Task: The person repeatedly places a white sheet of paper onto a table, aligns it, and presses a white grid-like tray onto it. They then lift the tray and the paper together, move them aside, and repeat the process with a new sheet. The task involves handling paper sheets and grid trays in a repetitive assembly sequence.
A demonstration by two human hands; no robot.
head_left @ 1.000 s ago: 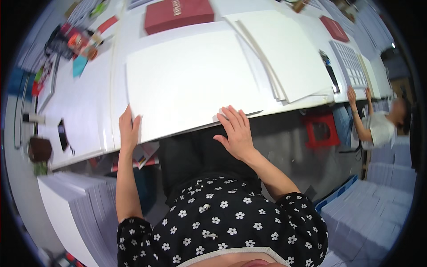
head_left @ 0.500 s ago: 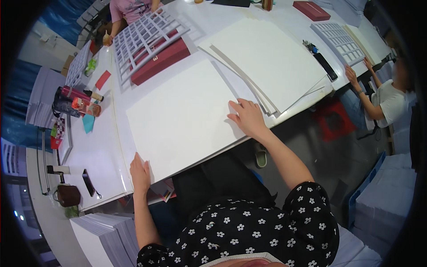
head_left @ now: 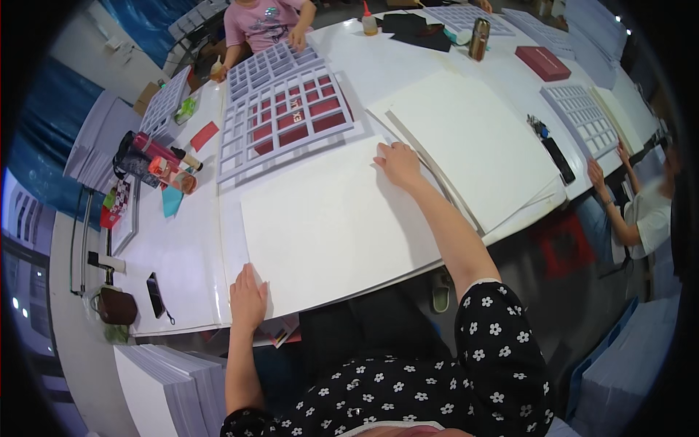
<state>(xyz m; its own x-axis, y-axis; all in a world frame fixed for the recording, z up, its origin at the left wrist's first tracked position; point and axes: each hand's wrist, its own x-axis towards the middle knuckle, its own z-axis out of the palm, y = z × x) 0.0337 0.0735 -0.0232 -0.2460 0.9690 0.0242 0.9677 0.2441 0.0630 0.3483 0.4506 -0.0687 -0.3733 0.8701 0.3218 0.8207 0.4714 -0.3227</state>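
Observation:
A large white board (head_left: 328,226) lies flat on the white table (head_left: 182,262) in front of me. My left hand (head_left: 248,297) rests flat on its near left corner, fingers apart. My right hand (head_left: 398,163) lies on the board's far right corner, arm stretched out, fingers spread on the edge. Just beyond the board sits a white lattice grid (head_left: 287,120) over a dark red box. To the right lies a stack of white boards (head_left: 473,146), overhanging the table edge.
Bottles and small items (head_left: 156,164) cluster at the left, with a phone (head_left: 155,294) near the table edge. A person in pink (head_left: 266,25) sits opposite; another person's hand (head_left: 598,175) reaches in at the right. A metal flask (head_left: 478,38) and red box (head_left: 542,63) stand farther back. Sheet stacks (head_left: 167,386) sit below.
My right hand has slid from the board's near edge up to its far right corner. My left hand stays at the near left corner. The view has tilted up toward the table's far side.

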